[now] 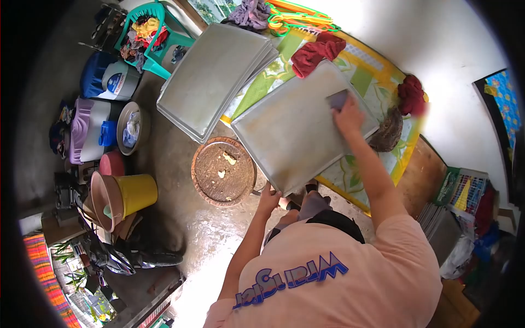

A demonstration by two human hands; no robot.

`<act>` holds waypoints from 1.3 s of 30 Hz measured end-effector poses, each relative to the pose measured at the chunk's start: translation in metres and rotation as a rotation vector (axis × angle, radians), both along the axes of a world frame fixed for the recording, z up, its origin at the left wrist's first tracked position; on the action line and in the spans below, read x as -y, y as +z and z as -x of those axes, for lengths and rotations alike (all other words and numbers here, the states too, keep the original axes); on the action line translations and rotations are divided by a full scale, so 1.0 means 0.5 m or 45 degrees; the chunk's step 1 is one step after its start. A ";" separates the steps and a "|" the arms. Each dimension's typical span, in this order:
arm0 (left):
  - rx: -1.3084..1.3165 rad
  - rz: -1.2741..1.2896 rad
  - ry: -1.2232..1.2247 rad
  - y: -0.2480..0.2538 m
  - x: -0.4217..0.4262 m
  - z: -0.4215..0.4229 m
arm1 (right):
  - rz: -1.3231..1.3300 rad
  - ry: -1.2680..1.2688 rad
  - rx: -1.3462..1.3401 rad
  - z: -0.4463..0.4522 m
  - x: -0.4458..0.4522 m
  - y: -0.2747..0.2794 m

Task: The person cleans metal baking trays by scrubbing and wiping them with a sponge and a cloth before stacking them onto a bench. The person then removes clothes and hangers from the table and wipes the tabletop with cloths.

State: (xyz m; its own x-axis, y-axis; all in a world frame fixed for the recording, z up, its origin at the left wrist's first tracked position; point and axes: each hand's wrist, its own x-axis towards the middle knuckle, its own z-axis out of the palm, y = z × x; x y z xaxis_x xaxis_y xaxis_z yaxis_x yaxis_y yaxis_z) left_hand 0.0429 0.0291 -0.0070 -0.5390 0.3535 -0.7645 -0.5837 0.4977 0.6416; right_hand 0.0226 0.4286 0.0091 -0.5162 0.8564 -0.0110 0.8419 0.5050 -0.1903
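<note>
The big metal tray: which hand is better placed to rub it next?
Probably the right hand: it has the dark pad on the tray, while the left hand holds the tray's near corner.

"Wrangler" lettering [291, 279], upside down, on pink shirt [355, 298]

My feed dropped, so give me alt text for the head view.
A person's right hand holds a dark flat piece against a grey tray; the left hand holds its near corner. Stacked trays lie to the left.
</note>
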 end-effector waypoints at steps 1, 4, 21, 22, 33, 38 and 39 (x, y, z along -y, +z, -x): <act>-0.003 -0.025 -0.017 0.001 0.003 0.002 | -0.055 0.144 0.008 -0.006 0.023 -0.003; -0.010 -0.067 -0.054 0.003 0.007 0.008 | -0.106 -0.035 -0.039 -0.037 -0.084 -0.017; 0.001 0.015 0.029 0.004 0.001 -0.002 | 0.082 -0.060 -0.280 0.132 -0.056 -0.024; 0.004 0.008 0.015 0.008 0.001 -0.001 | 0.101 -0.018 -0.286 0.154 -0.049 -0.025; -0.047 -0.012 0.055 -0.008 0.010 -0.006 | 0.268 0.714 -0.271 0.308 0.306 -0.020; -0.038 -0.047 0.056 -0.020 0.012 -0.009 | 0.219 0.954 -0.156 0.285 0.442 -0.020; -0.027 -0.028 0.047 -0.013 0.010 -0.006 | 0.192 0.877 -0.176 0.294 0.437 -0.020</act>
State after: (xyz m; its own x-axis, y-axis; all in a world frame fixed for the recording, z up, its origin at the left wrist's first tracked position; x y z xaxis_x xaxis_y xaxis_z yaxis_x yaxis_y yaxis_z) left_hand 0.0461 0.0240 -0.0134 -0.5679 0.3498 -0.7451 -0.5877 0.4614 0.6646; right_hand -0.1244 0.2103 -0.0009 -0.9440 0.3300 0.0011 0.3046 0.8726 -0.3819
